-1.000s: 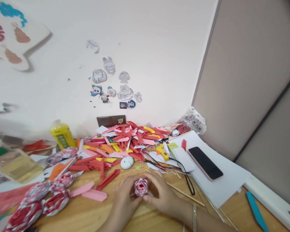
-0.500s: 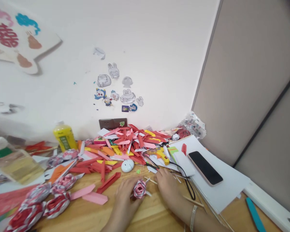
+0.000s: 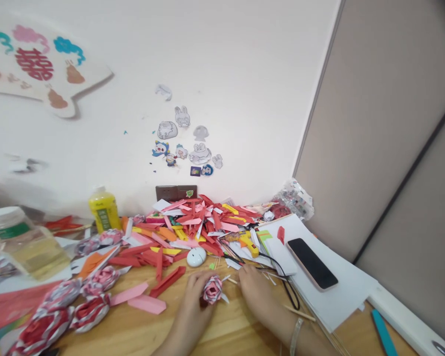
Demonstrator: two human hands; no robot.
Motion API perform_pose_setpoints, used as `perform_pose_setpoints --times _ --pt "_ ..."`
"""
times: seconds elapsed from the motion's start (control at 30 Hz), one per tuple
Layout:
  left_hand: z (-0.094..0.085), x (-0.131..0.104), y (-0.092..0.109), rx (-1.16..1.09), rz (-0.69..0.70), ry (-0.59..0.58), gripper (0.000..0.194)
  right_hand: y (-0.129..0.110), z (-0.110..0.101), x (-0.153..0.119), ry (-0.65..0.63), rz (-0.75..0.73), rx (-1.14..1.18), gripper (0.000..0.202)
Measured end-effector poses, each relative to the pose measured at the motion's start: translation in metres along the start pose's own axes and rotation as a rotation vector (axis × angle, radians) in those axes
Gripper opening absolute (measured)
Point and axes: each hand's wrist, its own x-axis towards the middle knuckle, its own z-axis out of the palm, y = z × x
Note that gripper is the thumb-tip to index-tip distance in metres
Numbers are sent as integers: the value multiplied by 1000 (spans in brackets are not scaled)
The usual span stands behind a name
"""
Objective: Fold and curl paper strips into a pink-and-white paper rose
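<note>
My left hand [image 3: 196,302] is closed around a folded paper rose [image 3: 212,289], striped pink and white, just above the wooden table. White paper tips stick out on the rose's right side. My right hand [image 3: 257,291] rests palm down to the right of it, fingers curled together on the tabletop near a black cord [image 3: 294,296]. Its fingertips are partly hidden, and whatever they pinch cannot be made out. A thin wooden stick [image 3: 300,313] emerges beyond my right wrist. Behind the hands sits a white oval case [image 3: 196,257].
Folded red, pink and yellow paper strips [image 3: 207,220] pile against the wall, beside a yellow glue gun [image 3: 249,243]. At right, a phone [image 3: 312,263] lies on white paper [image 3: 350,287]. Left are finished paper flowers [image 3: 91,312], a yellow bottle [image 3: 104,210] and a clear jar [image 3: 31,247].
The camera view has shifted slightly. My left hand still holds the rose, which has turned a little. My right hand stays low by the cord with its fingers curled.
</note>
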Motion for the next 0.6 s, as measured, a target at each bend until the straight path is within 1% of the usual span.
perform_pose_setpoints --times 0.1,0.17,0.23,0.3,0.37,0.4,0.43,0.5,0.6 --pt "3 0 -3 -10 15 12 39 10 -13 -1 -2 34 28 29" --pt "4 0 -4 -14 20 23 41 13 -24 1 -3 64 47 28" --pt "5 -1 -5 -13 24 31 40 10 -34 5 3 81 74 25" --pt "6 -1 -5 -10 28 29 40 2 -40 7 40 46 107 23" --pt "6 -2 -4 -4 34 16 41 -6 -39 5 65 -51 135 21" --pt "5 -3 -3 -1 38 6 41 -9 -36 3 92 -155 102 18" --pt "5 -3 -3 3 42 -6 41 -12 -32 0 116 -220 42 15" --pt "5 -4 -2 9 46 -30 40 -14 -22 -7 183 -248 -26 9" --pt "4 -5 0 17 55 -65 42 -12 -13 -13 261 -285 -32 9"
